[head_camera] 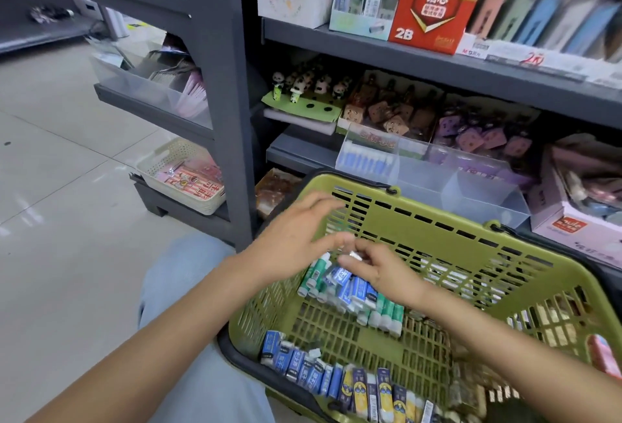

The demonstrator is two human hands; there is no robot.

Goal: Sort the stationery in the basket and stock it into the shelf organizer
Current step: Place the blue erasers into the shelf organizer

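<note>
the green basket [471, 241] sits in the lower right of the frame, tipped a little toward the person, so the stationery inside is easy to reach. a heap of blue and white erasers [350, 283] and green glue sticks [387, 315] lies in the middle of the basket, and more blue erasers [296, 363] lie in a row along its near edge at the bottom of the frame. the clear shelf organizer [437, 180] stands on the shelf just behind the basket, right of the middle of the frame. its left slot already holds a row of blue and white sticks [363, 161], and its other slots look bare, so i think the sorting is only partly done. the left hand [289, 241] hovers over the far left side of the basket with its fingers spread wide and fairly straight, and it holds nothing that i can see. it seems ready to help or to steady the pile. the right hand [380, 267] is over the heap with its fingers curled close together, and it pinches a small white and silver thing [351, 256] at the fingertips. the thing is blurred, so i cannot tell just what it is. on the shelf above, in the upper middle of the frame, stands a red 2b box [434, 8].
</note>
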